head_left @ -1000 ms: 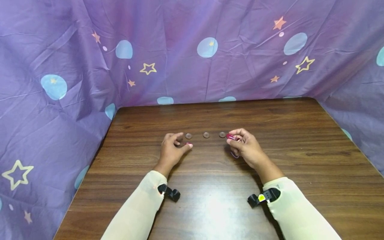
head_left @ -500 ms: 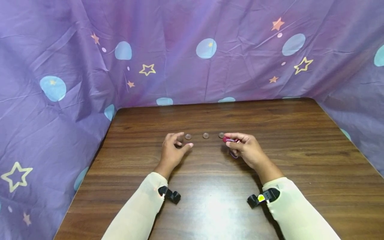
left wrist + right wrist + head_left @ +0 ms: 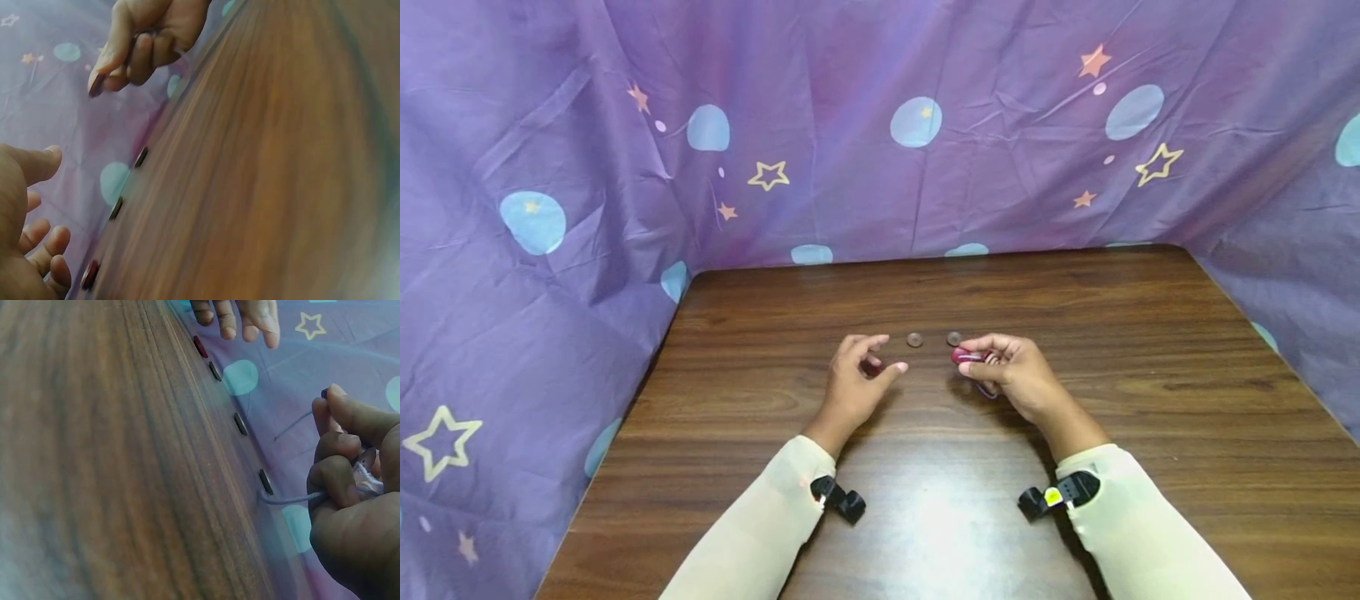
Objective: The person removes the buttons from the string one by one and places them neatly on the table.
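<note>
My right hand (image 3: 1018,371) pinches a red button (image 3: 962,356) between thumb and index finger. A lilac cord (image 3: 294,500) is gathered in its curled fingers, with one loop hanging below and one end trailing free. My left hand (image 3: 856,383) hovers over the table, thumb and fingers spread apart, holding nothing. Under it lies another red button (image 3: 89,275), mostly covered in the head view. Brown buttons lie in a row beyond: a middle one (image 3: 913,340) and a right one (image 3: 953,339) beside my right fingertips. The left one (image 3: 215,371) is hidden behind my left hand in the head view.
The brown wooden table (image 3: 925,450) carries the buttons near its middle. A purple curtain (image 3: 850,125) printed with stars and blue spots hangs along the back and both sides. Each sleeve bears a black wrist camera (image 3: 850,505).
My left hand has shifted right, and the left brown button is now out of sight in the head view. The red button in my right hand has moved left and slightly nearer.
</note>
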The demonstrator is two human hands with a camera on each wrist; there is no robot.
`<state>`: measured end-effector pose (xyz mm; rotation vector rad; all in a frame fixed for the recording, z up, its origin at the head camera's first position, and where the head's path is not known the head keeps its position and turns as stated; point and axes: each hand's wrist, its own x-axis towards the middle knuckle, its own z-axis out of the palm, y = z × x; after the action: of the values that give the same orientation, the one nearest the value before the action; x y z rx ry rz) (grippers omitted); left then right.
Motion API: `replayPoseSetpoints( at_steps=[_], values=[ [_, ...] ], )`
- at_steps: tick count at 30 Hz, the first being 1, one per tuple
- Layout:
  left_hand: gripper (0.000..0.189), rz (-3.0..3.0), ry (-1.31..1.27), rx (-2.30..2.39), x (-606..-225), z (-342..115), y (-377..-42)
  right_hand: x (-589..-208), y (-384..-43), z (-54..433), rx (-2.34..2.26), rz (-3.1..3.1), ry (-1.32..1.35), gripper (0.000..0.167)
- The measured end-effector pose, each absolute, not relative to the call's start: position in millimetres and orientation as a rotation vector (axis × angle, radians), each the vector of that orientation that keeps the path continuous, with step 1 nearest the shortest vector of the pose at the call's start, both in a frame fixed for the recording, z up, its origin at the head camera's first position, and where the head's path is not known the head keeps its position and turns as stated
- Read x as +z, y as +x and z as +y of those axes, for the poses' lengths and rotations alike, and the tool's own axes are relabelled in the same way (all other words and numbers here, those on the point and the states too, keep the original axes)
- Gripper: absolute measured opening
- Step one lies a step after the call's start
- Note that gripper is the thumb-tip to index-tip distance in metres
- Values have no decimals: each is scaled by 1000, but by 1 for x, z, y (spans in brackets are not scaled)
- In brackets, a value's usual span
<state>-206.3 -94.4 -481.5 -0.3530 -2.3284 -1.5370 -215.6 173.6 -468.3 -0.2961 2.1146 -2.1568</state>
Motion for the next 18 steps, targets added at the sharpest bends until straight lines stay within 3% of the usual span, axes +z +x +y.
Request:
replayPoseSetpoints(
  at_steps=[7, 12, 18],
  values=[
    [49, -2334, -449, -1588, -479, -78, -202, -466, -215, 175, -2067, 2214, -293, 24],
    [49, -2331, -533, -1599, -477, -68, -200, -463, -214, 173, -2014, 2244, -278, 32],
    [47, -2353, -548, -1600, -478, -60, -198, -465, -213, 173, -2054, 2208, -287, 21]
  ],
)
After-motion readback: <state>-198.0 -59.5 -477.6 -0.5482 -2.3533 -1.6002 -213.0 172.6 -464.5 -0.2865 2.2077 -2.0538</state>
